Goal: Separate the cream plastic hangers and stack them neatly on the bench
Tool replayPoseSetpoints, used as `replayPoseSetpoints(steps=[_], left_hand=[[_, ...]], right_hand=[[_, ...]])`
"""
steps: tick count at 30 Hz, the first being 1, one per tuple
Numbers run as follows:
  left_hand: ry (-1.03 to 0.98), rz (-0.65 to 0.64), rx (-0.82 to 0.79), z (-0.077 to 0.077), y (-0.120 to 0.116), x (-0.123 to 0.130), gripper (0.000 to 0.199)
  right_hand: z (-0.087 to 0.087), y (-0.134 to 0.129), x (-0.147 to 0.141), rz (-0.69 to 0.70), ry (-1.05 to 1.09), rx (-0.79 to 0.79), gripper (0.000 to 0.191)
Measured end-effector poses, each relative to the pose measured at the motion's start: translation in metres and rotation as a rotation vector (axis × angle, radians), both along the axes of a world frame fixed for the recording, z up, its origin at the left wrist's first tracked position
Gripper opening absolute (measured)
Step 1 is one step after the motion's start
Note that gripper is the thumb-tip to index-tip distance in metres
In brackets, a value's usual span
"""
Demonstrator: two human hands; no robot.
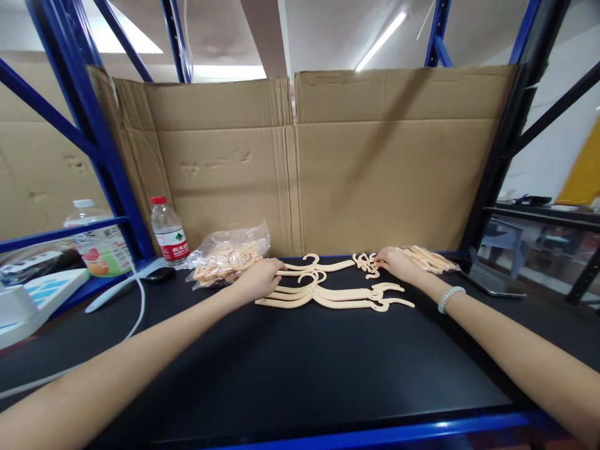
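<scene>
Cream plastic clothes hangers (344,304) lie in a row on the black table, their hooks toward the back. My left hand (260,279) is closed around the left end of the rearmost hanger (335,267). My right hand (398,264) reaches to a small pile of cream hook-shaped pieces (363,262), fingertips pinched on one of them; the fingers partly hide it. Slim cream pieces (391,288) rest at the right ends of the front hangers. Beside my left hand is a clear plastic bag (220,259) of cream parts. Behind my right hand lies another bag (434,259) of long cream parts.
A red-capped water bottle (169,232) stands at the back left, near a black mouse (160,275). White cable (140,306) and a power strip (51,294) lie at left. Cardboard (375,175) walls the back between blue posts. A dark flat device (494,282) lies at right.
</scene>
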State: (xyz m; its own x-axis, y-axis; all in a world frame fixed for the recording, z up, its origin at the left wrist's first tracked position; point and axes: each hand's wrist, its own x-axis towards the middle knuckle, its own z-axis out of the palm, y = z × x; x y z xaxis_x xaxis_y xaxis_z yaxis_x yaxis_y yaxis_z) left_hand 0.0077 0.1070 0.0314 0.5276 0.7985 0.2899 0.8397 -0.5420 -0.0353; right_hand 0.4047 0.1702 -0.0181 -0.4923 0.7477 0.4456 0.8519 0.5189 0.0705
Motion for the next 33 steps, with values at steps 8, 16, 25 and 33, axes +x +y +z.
replayPoseSetpoints(steps=[8, 16, 25, 33], left_hand=[[0.107, 0.031, -0.004, -0.011, 0.040, 0.012, 0.019], [0.013, 0.037, 0.022, -0.008, 0.042, 0.020, 0.018], [-0.224, 0.050, 0.167, 0.015, 0.009, 0.017, 0.016], [-0.518, -0.123, 0.132, -0.005, -0.061, -0.005, 0.009]], right_hand=[[0.000, -0.007, -0.005, 0.027, -0.126, 0.163, 0.018], [0.013, -0.021, -0.014, -0.018, -0.010, 0.350, 0.023], [0.043, -0.051, -0.038, -0.083, 0.745, 0.369, 0.022], [0.047, -0.115, -0.083, 0.281, 1.422, -0.242, 0.040]])
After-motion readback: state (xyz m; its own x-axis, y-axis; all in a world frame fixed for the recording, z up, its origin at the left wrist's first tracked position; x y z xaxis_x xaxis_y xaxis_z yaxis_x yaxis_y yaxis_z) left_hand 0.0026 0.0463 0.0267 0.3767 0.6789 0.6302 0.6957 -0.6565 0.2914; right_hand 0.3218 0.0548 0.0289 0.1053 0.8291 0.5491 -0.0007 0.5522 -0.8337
